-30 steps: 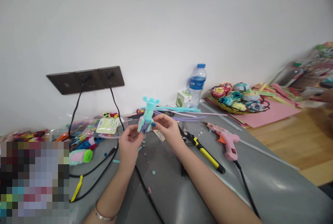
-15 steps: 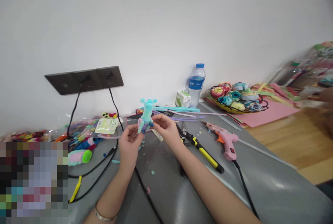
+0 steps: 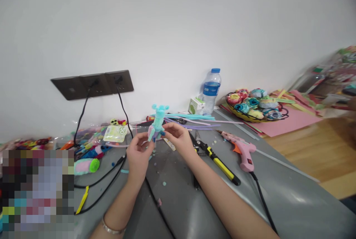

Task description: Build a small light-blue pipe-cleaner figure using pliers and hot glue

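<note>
While both forearms (image 3: 224, 191) slant forward and inward over the table (image 3: 178, 209), the left hand (image 3: 138, 154) and right hand (image 3: 178, 139) face each other, fingers bent, each grip nearly closed in a fingertip pinch on a small turquoise figure (image 3: 158, 118). They hold its lower end from opposite sides; neither is clearly nearer. The figure rises from between the grips, roughly upright, its long axis tipped slightly rightward, its eared top free. Rightward of the grips lie yellow-handled pliers (image 3: 221, 163), then a pink glue gun (image 3: 246, 153); beyond them, turquoise stems (image 3: 194, 116).
</note>
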A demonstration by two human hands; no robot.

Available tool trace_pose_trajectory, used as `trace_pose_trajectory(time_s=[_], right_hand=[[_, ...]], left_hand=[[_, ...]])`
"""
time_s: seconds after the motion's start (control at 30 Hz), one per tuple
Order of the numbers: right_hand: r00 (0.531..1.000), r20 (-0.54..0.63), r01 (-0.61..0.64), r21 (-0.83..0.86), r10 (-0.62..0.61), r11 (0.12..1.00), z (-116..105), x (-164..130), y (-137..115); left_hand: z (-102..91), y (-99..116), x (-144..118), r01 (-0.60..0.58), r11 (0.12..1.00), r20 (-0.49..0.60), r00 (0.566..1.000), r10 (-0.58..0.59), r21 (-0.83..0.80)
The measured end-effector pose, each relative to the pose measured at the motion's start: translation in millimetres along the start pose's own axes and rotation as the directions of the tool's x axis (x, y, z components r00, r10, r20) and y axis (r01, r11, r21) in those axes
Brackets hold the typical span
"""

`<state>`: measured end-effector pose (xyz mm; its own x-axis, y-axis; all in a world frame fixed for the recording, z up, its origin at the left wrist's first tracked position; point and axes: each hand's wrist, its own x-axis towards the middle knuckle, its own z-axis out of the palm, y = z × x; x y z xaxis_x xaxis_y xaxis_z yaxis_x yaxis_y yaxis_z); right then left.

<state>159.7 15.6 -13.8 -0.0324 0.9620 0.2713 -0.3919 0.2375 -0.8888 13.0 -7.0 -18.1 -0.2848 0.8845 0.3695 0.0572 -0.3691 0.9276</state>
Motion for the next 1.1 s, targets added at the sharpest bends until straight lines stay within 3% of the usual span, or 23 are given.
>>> trace_pose_trajectory(time_s=[0.17, 0.5, 0.8, 1.1], right_hand=[[1.0, 0.015, -0.018, 0.009, 0.018, 1.0, 1.0, -0.4, 0.0], [0.988, 0.152, -0.034, -0.01, 0.035, 0.999, 3.6, -0.1, 5.5], [0.989, 0.144, -0.035, -0.074, 0.045, 0.997, 3.7, -1.4, 4.5], [0.985, 0.165, -0.03, -0.06, 0.04, 0.998, 1.7, -1.9, 4.7]], left_hand=[[-0.6, -1.2, -1.5, -0.022, 1.0, 0.012, 1.0, 0.022, 0.009], [-5.9, -4.7, -2.0, -0.228, 0.968, 0.041, 0.974, 0.225, 0.103], [-6.4, 1.0, -4.7, -0.419, 0.879, 0.144, 0.907, 0.395, 0.227], [-8.6, -2.0, -3.3, -0.498, 0.808, 0.191, 0.867, 0.46, 0.315]])
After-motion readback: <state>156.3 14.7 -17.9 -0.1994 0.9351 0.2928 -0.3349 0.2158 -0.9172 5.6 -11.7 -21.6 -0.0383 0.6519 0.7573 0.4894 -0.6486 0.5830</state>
